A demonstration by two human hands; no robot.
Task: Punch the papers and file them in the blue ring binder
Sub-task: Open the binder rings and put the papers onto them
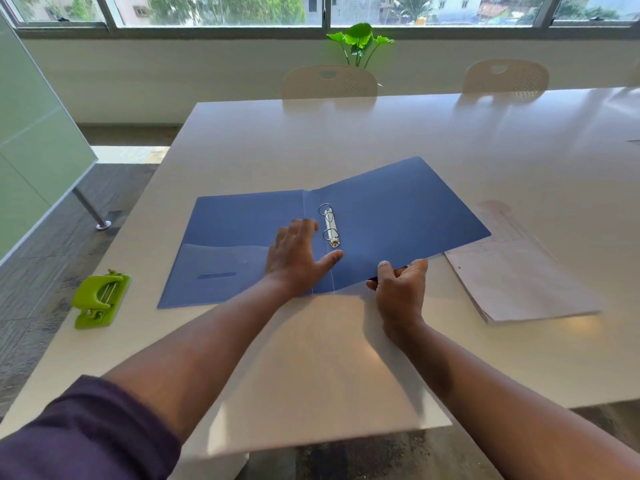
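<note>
The blue binder (398,209) lay open on the white table (346,140), its inside facing up. The right hand (401,289) pinched the near edge of the binder's right cover, thumb on top and fingers curled underneath, and that cover was lifted off the table and tilted. Just left of this grip, the left hand (298,254) pressed flat on the binder beside the spine, fingers straight and spread, thumb reaching toward the fold. Directly beyond the left hand's fingertips stood the metal rings (329,225), and they looked closed, though that was hard to tell for sure. To the right of the gripping hand, a stack of papers (519,282) rested on the table, its far left corner tucked under the raised cover. Well away to the left of the pressing hand, a green hole punch (100,299) sat near the table's edge. Beyond the table were two chairs (329,81) and a green plant (360,39) by the window.
</note>
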